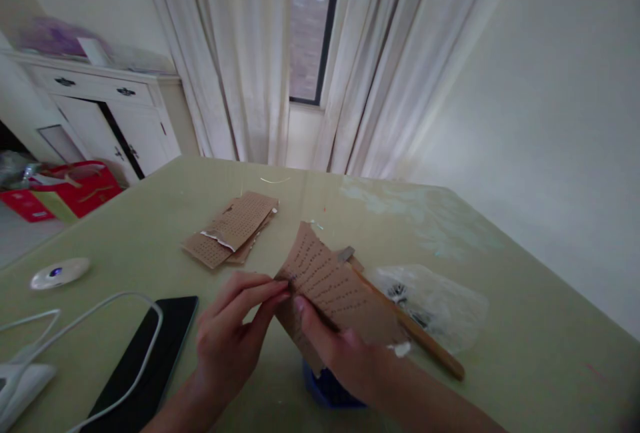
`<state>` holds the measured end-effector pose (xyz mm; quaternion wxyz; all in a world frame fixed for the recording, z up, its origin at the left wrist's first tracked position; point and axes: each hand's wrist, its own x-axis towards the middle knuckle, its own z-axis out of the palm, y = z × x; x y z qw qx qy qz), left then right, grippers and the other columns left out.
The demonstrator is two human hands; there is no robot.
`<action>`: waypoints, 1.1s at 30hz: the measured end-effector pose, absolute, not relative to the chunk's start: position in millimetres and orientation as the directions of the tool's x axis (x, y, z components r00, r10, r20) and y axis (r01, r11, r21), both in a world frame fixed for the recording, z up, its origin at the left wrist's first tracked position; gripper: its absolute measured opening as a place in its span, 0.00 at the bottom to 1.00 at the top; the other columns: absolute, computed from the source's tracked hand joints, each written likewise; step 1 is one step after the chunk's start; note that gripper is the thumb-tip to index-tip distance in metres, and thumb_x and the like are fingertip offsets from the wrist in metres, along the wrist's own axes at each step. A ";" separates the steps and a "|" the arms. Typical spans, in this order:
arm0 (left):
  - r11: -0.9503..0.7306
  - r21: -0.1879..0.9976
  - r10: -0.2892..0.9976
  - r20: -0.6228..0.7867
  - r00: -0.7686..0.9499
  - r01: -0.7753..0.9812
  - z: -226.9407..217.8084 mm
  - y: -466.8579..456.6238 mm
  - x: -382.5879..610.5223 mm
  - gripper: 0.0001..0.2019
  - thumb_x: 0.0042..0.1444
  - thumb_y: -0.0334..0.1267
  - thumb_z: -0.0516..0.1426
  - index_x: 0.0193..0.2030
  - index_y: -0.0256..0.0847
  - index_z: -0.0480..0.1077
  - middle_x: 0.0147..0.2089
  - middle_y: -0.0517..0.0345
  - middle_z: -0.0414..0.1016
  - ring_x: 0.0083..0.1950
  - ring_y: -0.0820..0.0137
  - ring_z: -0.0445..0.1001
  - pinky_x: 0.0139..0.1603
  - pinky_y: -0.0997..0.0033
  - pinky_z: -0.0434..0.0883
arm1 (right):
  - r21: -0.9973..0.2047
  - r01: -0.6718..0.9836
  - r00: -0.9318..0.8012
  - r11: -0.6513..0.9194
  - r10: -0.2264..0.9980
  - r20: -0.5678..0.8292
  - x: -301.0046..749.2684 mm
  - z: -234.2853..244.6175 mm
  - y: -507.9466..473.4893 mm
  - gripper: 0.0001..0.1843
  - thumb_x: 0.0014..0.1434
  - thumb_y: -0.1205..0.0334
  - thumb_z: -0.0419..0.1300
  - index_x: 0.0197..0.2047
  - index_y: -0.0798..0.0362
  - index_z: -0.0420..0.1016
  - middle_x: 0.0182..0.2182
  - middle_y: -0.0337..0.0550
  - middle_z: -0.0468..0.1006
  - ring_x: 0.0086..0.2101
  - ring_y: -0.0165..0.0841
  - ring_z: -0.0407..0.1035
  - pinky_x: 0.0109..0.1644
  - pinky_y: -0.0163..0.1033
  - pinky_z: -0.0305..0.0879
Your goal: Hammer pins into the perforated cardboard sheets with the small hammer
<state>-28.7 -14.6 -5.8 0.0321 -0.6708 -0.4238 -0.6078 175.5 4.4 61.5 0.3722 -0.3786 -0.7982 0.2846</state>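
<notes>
My right hand (pixel 345 353) grips a brown card sheet (pixel 333 283) dotted with rows of small dark items, holding it tilted above the table. My left hand (pixel 235 329) pinches the sheet's left edge with fingertips pressed together. A wooden-handled tool (pixel 415 329) with a metal tip lies slanted behind the sheet; whether my right hand also holds it is hidden. A blue object (pixel 330 389) sits under my right wrist.
A stack of similar brown card sheets (pixel 233 229) lies further back on the green table (pixel 525 326). A clear plastic bag (pixel 440 303) is at the right. A black phone (pixel 150 346), white cables (pixel 100 306) and a white round device (pixel 60 273) lie left.
</notes>
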 end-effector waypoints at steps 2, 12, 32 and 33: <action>-0.655 0.401 0.470 0.880 -0.070 0.641 -4.9 -16.2 -29.0 0.12 0.64 0.21 0.65 0.48 0.42 0.81 0.43 0.57 0.83 0.41 0.72 0.82 0.43 0.74 0.79 | -0.748 0.334 -0.450 0.574 0.794 0.408 169.4 65.4 0.6 0.14 0.72 0.59 0.60 0.58 0.42 0.79 0.41 0.42 0.88 0.39 0.38 0.83 0.46 0.38 0.81; -0.655 0.315 0.340 0.935 -0.103 0.687 16.0 -29.2 -43.8 0.12 0.57 0.20 0.63 0.41 0.42 0.78 0.40 0.61 0.81 0.38 0.72 0.79 0.40 0.72 0.76 | -0.694 0.497 -0.311 0.521 0.854 0.418 176.7 62.0 18.1 0.14 0.70 0.55 0.61 0.56 0.45 0.80 0.40 0.47 0.87 0.42 0.45 0.83 0.51 0.48 0.81; 0.001 0.699 0.976 0.154 -0.152 0.715 -28.8 41.7 -74.7 0.15 0.59 0.43 0.58 0.36 0.40 0.85 0.38 0.47 0.86 0.40 0.54 0.81 0.47 0.57 0.73 | -0.951 0.307 -0.241 -0.015 0.966 -0.093 185.8 78.3 26.7 0.21 0.61 0.38 0.69 0.43 0.47 0.90 0.46 0.47 0.90 0.56 0.53 0.80 0.68 0.63 0.70; 0.000 0.692 0.972 0.169 -0.162 0.722 -28.0 41.0 -73.2 0.15 0.60 0.42 0.57 0.37 0.39 0.85 0.40 0.46 0.85 0.41 0.55 0.81 0.48 0.56 0.74 | -0.960 0.277 -0.244 -0.032 0.964 -0.103 185.5 77.6 26.4 0.21 0.61 0.39 0.70 0.45 0.47 0.90 0.48 0.47 0.90 0.57 0.53 0.79 0.69 0.63 0.69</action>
